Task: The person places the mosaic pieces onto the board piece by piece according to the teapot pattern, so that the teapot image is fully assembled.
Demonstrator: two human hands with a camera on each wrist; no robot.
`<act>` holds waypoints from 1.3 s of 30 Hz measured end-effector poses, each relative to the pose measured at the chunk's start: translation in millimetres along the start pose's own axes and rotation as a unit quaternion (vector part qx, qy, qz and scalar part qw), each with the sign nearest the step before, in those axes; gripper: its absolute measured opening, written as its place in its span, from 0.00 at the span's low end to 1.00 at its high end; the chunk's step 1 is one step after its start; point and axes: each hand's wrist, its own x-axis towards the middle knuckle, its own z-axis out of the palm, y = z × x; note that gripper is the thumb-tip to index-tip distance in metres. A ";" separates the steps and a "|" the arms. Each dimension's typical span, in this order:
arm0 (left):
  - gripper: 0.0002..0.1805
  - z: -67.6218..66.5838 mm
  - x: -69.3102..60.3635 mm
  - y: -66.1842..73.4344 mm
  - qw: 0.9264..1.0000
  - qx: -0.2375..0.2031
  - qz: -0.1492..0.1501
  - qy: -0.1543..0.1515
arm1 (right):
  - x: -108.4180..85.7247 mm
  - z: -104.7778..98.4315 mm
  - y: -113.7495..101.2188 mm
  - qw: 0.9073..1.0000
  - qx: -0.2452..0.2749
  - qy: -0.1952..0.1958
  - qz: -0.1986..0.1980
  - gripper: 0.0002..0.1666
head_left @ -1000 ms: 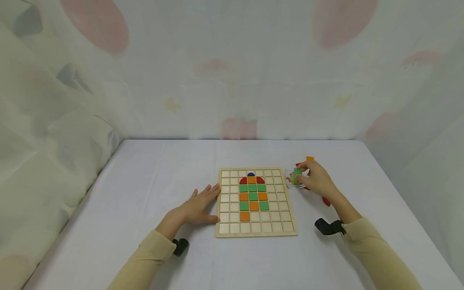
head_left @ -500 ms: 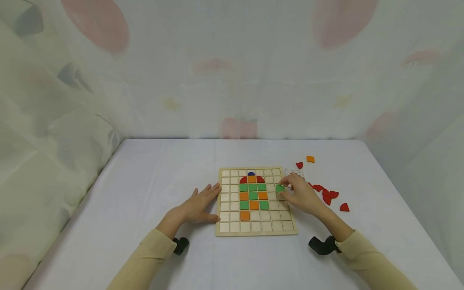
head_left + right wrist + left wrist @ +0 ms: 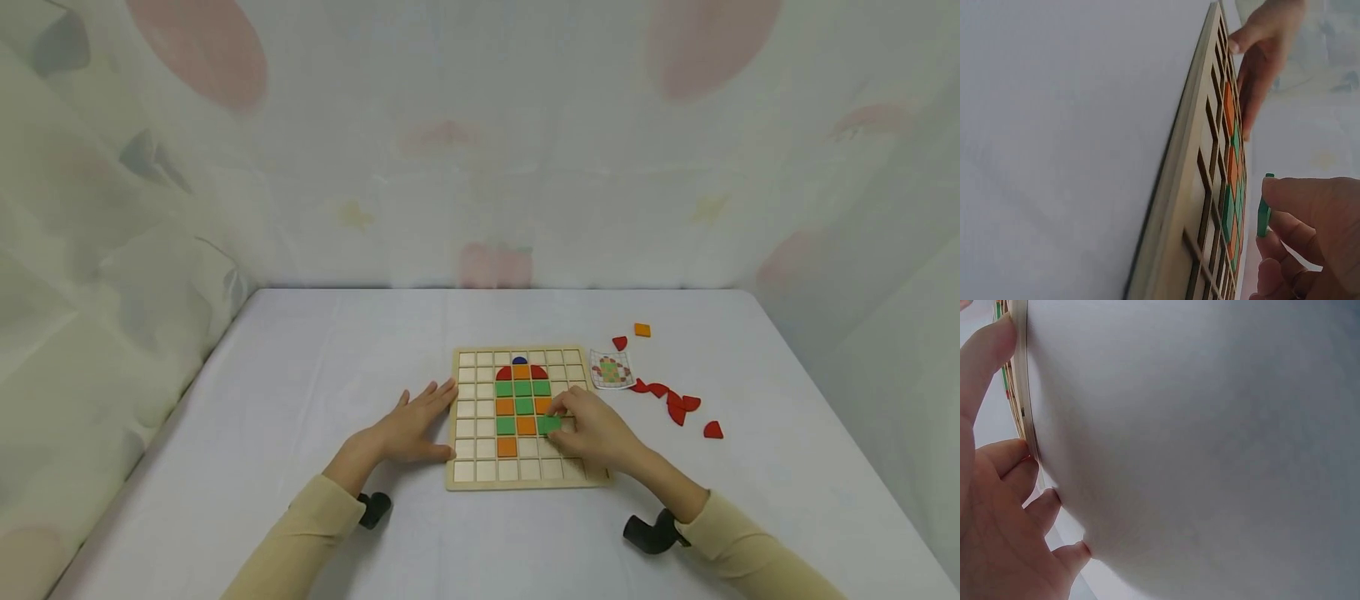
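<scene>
**Green tile (image 3: 553, 424) pinched over the gridded board (image 3: 525, 487)!**

Head view: the right hand (image 3: 588, 427) has the tile between thumb and fingertips, at the right side of the laid pattern. Bare cells lie just below it, toward the person, to the right of the lowest orange tile (image 3: 507, 447). The right hand is clearly nearer to them; the left hand (image 3: 412, 432) lies spread at the board's left edge, gripping nothing.

Left wrist view: thumb and fingertips touch that edge, and there's no sign of the pinched tile here.

Right wrist view, and here's what the head view can't give: the tile seen edge-on, roughly parallel to the board, with a gap between! Narrow pinch, only the tile's thickness apart. It's square, so no long axis.
</scene>
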 end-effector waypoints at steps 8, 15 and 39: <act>0.50 0.4 -1.1 -0.3 1.000 -0.005 0.006 0.004 | -5.1 11.8 -16.7 0.999 -0.034 -0.016 -0.037 0.13; 0.51 1.5 -0.3 -2.3 1.000 -0.002 0.007 0.005 | -3.3 22.5 -21.4 0.994 -0.086 -0.004 -0.074 0.14; 0.51 2.0 1.2 -3.4 1.000 0.007 0.010 0.006 | -0.4 27.5 -22.9 0.989 -0.122 0.002 -0.087 0.15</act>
